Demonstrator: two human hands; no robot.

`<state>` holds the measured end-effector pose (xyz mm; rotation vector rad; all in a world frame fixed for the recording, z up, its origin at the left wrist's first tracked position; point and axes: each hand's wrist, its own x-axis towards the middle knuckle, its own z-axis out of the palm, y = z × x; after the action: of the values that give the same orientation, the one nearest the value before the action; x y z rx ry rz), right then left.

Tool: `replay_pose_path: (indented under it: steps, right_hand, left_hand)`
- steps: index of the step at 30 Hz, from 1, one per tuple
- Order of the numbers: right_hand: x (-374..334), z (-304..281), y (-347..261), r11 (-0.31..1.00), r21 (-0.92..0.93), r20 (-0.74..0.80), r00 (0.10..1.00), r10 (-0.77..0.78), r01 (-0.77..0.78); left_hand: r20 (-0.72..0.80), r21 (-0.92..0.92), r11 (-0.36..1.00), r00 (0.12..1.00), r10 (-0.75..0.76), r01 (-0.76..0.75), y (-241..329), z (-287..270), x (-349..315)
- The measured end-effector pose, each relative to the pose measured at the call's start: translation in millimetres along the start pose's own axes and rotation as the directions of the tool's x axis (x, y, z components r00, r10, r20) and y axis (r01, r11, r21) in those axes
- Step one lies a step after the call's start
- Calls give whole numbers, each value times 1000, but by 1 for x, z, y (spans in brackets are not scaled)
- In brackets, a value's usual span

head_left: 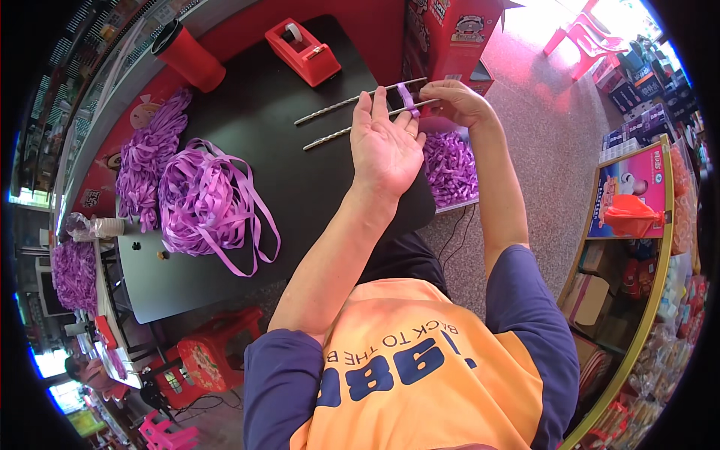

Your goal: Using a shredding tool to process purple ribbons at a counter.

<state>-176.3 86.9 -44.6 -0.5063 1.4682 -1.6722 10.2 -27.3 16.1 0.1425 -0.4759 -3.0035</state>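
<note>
Two thin metal rods [328, 139] with twisted left ends, like long drill bits, lie side by side above the table's right part. A short purple ribbon loop [406, 97] goes round both near their right ends. My left hand [386, 154] is palm up with fingers stretched out across the rods, which pass behind them. My right hand [461, 103] pinches at the lower rod's right end, close to the ribbon; its fingertips are partly hidden. Below that hand, a white-rimmed container holds many cut purple ribbon pieces [448, 169].
On the dark table [307, 180] lie a loose ribbon heap [202, 199] and a ribbon bundle [150, 161]. A red tape dispenser [304, 54] and a red cylinder [189, 58] stand farther back. A red box [454, 37] is beyond the right hand; a shelf [622, 255] stands right.
</note>
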Motion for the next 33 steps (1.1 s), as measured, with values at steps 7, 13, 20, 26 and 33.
replay_pose_path:
  steps: [7, 13, 20, 26, 33]
  right_hand:
    - [13, 31, 37, 894, 445, 81, 997, 17, -51]
    - [25, 47, 59, 795, 603, 169, 984, -50, -63]
    - [25, 49, 71, 701, 690, 351, 931, -104, -181]
    - [-3, 17, 48, 986, -163, -215, 976, -9, -26]
    - [-42, 87, -35, 528, -838, -247, 764, -596, 140]
  left_hand:
    - [12, -15, 1000, 1000, 0, 0, 1, -3, -1]
    - [21, -23, 1000, 1000, 0, 1, 0, -3, 0]
    - [16, -23, 1000, 1000, -2, 2, -2, -1, 0]
    - [1, -38, 999, 1000, 4, -4, -3, -4, 2]
    - [-38, -27, 1000, 999, -11, 10, 1, -6, 2]
